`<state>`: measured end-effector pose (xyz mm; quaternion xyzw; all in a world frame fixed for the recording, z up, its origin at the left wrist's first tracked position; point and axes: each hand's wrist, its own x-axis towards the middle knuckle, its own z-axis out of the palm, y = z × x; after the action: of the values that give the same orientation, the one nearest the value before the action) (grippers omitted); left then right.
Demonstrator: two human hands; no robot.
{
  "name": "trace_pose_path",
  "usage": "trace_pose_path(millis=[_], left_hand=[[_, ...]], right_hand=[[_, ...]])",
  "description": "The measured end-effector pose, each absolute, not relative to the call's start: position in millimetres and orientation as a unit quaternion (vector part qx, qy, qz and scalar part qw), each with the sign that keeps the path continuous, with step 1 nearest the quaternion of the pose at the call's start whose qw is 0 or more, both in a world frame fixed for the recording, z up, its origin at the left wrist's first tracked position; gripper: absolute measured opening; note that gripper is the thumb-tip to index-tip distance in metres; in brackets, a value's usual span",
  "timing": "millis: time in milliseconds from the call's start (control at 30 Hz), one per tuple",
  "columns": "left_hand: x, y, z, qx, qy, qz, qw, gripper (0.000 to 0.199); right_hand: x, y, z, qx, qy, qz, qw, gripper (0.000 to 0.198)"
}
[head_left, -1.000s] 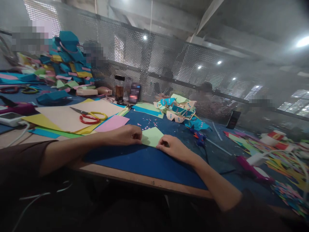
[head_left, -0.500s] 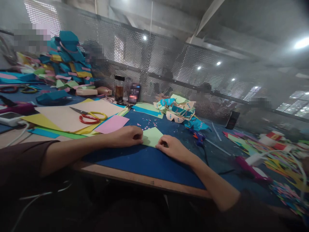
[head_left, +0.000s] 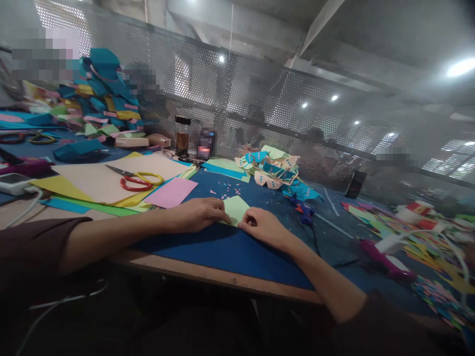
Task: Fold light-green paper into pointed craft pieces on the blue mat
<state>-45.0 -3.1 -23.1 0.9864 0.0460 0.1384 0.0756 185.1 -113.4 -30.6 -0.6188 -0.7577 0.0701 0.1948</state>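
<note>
A light green sheet of paper (head_left: pixel 236 206), its top coming to a point, lies on the blue tabletop between my hands. My left hand (head_left: pixel 208 213) is closed at the paper's left side, its fingertips pressed on the lower edge. Held in a pinch at the lower right edge, the paper meets the thumb and fingers of my right hand (head_left: pixel 260 223). The fingertips of both hands are close together, and the fingers hide the paper's lower corners.
Scissors (head_left: pixel 138 181) lie on a stack of coloured paper (head_left: pixel 89 177), beside a pink sheet (head_left: pixel 173 193). Behind are a jar (head_left: pixel 182 137) and folded paper pieces (head_left: pixel 272 168). A glue gun (head_left: pixel 305 210) with a cord lies right. The table's wooden edge (head_left: pixel 222 278) runs in front.
My left hand has shifted right along the paper's lower edge, its fingertips now closer to my right hand. My right hand has stayed nearly in place.
</note>
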Motion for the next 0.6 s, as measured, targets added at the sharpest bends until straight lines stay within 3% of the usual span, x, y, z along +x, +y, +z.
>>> trace_pose_path(millis=[167, 600], left_hand=[[-44.5, -8.2, -22.8, 0.991, 0.028, 0.133, 0.002, 0.047], [-38.6, -12.5, -23.1, 0.992, 0.025, 0.114, -0.055, 0.052]], right_hand=[[185.3, -112.0, -31.7, -0.621, -0.755, 0.073, 0.195, 0.018], [182.3, -112.5, -31.3, -0.632, -0.745, 0.078, 0.199, 0.016]])
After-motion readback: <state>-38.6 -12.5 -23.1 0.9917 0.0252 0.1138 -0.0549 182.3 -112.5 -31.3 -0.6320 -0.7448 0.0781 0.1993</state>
